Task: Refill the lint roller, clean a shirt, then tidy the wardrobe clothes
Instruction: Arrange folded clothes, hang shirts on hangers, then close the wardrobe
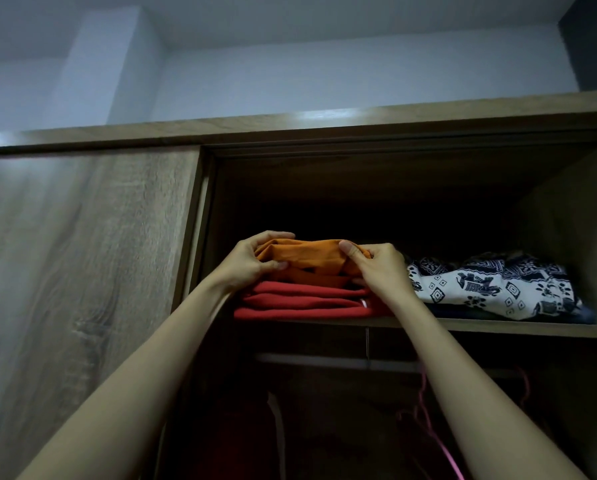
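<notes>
Wardrobe [290, 133]: fills the lower two thirds of the frame, seen from below. The right half stands open, so the clothes inside are within reach.
Door [82, 254]: a wood-grain panel on the left of the frame, covering that half of the wardrobe.
Shelf [498, 329]: runs across the middle right and carries the folded clothes at about arm's reach overhead.
Rail [325, 362]: a pale bar just under the shelf. The space below it is too dark to make out well.
Patterned cloth [491, 285]: a white and dark printed bundle lying loosely on the right of the shelf, just beside the right hand. It looks less neatly folded than its neighbour.
Red stack [300, 301]: folded red pieces at the centre, flush with the shelf's front edge, serving as the base for the top piece.
Orange garment [307, 254]: the thing in hand, on top of the red stack at the centre, bunched in the middle. Judging from the grip, it is being set down or squared up.
Left hand [252, 259]: clamped on the garment's left end, thumb below and fingers over the top.
Right hand [380, 268]: pinches the right end likewise, so both ends stay level.
Hanger [435, 427]: a thin pink one, lower right, below the rail.
</notes>
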Tool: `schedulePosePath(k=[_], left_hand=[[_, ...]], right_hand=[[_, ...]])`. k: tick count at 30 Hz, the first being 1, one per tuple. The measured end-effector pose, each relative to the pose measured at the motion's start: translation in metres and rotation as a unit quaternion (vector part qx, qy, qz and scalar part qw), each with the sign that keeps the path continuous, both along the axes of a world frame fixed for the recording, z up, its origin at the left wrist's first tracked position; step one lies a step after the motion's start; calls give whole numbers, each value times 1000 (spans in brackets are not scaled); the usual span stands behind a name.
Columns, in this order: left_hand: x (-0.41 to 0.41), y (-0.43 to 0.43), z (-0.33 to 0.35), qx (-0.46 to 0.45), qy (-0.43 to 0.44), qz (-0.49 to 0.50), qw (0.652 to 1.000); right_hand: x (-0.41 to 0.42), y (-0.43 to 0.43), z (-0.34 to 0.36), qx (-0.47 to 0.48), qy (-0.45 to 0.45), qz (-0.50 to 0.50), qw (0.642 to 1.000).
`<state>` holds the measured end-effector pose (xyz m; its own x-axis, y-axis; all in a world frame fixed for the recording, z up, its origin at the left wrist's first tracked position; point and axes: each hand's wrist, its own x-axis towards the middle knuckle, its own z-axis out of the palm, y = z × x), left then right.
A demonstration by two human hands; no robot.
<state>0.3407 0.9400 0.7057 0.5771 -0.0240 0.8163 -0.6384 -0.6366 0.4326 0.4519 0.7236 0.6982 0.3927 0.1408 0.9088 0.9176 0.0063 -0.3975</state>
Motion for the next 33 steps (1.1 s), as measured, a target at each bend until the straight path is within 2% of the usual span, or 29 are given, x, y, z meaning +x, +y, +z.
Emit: schedulePosePath(k=[4, 9, 16, 22, 28, 33], left_hand=[[4, -9, 17, -15, -67, 29, 997], [9, -24, 27, -45, -156, 28, 986], [-17, -46, 21, -62, -257, -16, 964], [-45, -43, -4, -19, -216, -26, 976], [-60, -48, -29, -24, -167, -34, 985], [-68, -54, -45, 5, -143, -23, 989]], right_hand=[[0, 5, 10, 13, 2, -19, 1000], [-11, 2, 17, 38, -36, -63, 997], [-44, -11, 10, 110, -116, -38, 986], [-64, -21, -24, 115, -129, -11, 985], [-64, -21, -40, -22, -140, -9, 990], [-66, -11, -43, -76, -153, 15, 985]])
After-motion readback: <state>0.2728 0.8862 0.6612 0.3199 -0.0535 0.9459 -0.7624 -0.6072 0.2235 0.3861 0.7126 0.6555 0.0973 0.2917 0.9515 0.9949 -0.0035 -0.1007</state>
